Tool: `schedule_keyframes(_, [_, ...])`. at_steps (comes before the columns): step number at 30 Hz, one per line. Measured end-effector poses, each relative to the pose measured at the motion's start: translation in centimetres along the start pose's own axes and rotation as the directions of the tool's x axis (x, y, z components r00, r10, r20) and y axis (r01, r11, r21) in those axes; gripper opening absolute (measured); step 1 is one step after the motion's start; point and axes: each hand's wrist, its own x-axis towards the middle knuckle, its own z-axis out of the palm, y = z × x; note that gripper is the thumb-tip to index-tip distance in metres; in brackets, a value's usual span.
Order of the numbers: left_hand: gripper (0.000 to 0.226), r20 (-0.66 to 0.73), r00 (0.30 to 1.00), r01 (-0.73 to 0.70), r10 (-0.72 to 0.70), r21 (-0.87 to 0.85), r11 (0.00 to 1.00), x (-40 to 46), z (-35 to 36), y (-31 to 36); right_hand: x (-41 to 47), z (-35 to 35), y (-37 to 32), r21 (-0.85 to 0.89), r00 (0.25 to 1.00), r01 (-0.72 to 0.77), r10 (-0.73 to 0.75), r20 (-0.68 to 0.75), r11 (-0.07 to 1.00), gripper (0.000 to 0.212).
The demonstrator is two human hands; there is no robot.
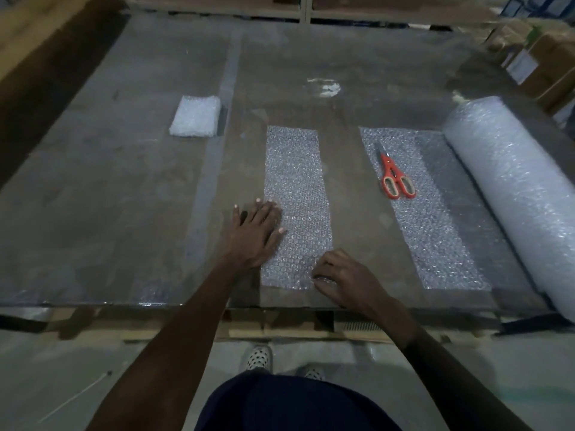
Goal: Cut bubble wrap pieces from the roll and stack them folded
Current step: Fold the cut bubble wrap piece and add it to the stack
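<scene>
Cut bubble wrap strip: left hand, grip released, is pressing it flat; right hand is pinching the near corner, seemingly for folding.

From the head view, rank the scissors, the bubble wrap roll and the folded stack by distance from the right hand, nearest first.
From the right hand:
1. Scissors, beyond it and to its right, lying on the unrolled wrap.
2. Bubble wrap roll, along the table's right edge.
3. Folded stack, far left, across the cut strip.
</scene>
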Motion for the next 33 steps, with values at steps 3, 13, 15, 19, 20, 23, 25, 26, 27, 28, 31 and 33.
schedule_keyframes(3, [0.069, 0.001, 1.000, -0.019, 0.020, -0.130, 0.991, -1.4, -0.3, 0.5, 0.1, 0.0, 0.1, 0.022, 1.000, 0.024, -0.024, -0.011, 0.999, 0.014])
schedule_keyframes(13, [0.028, -0.033, 0.951, 0.097, -0.309, -0.912, 0.398, -3.8, -4.0, 2.6, 2.8, -2.9, 1.6, 0.536, 0.920, -0.344, 0.391, 0.028, 0.771, 0.008])
schedule_keyframes(15, [0.020, -0.039, 0.947, 0.084, -0.318, -0.927, 0.365, -3.1, -4.5, 2.6, 4.0, -3.5, 1.7, 0.641, 0.893, -0.363, 0.448, 0.032, 0.677, 0.010])
schedule_keyframes(19, [0.006, -0.062, 0.932, 0.069, -0.357, -0.937, 0.343, -0.2, -4.7, 2.0, 6.4, -4.6, 1.7, 0.768, 0.835, -0.369, 0.549, 0.027, 0.523, 0.019])
schedule_keyframes(20, [0.006, -0.075, 0.925, 0.059, -0.372, -0.940, 0.335, 0.6, -4.9, 1.7, 6.9, -4.9, 1.9, 0.785, 0.822, -0.370, 0.569, 0.028, 0.497, 0.023])
schedule_keyframes(23, [0.004, -0.091, 0.914, 0.046, -0.395, -0.944, 0.326, 3.4, -5.1, 0.3, 8.6, -5.4, 2.5, 0.833, 0.794, -0.363, 0.606, 0.043, 0.417, 0.021])
schedule_keyframes(25, [0.006, -0.091, 0.912, 0.054, -0.401, -0.940, 0.336, 5.4, -5.0, -0.7, 10.1, -5.5, 3.2, 0.836, 0.777, -0.372, 0.628, 0.044, 0.402, 0.012])
schedule_keyframes(26, [0.009, -0.086, 0.909, 0.057, -0.408, -0.943, 0.327, 6.5, -4.8, -1.2, 11.0, -5.5, 3.7, 0.830, 0.760, -0.381, 0.650, 0.030, 0.407, 0.010])
schedule_keyframes(27, [0.011, -0.088, 0.900, 0.058, -0.427, -0.947, 0.317, 7.5, -4.6, -1.8, 11.9, -5.4, 4.3, 0.825, 0.737, -0.391, 0.676, 0.015, 0.408, 0.011])
schedule_keyframes(28, [0.013, -0.095, 0.890, 0.054, -0.446, -0.949, 0.309, 8.5, -4.5, -2.3, 12.8, -5.3, 4.9, 0.816, 0.710, -0.409, 0.704, 0.003, 0.409, 0.011])
schedule_keyframes(31, [0.014, -0.071, 0.874, 0.081, -0.482, -0.955, 0.286, 11.6, -4.1, -3.7, 15.3, -5.4, 6.7, 0.781, 0.641, -0.483, 0.767, 0.008, 0.395, 0.010])
schedule_keyframes(33, [0.012, -0.050, 0.869, 0.101, -0.493, -0.956, 0.275, 13.6, -4.0, -4.5, 16.9, -5.3, 8.0, 0.774, 0.604, -0.505, 0.797, -0.001, 0.383, 0.008])
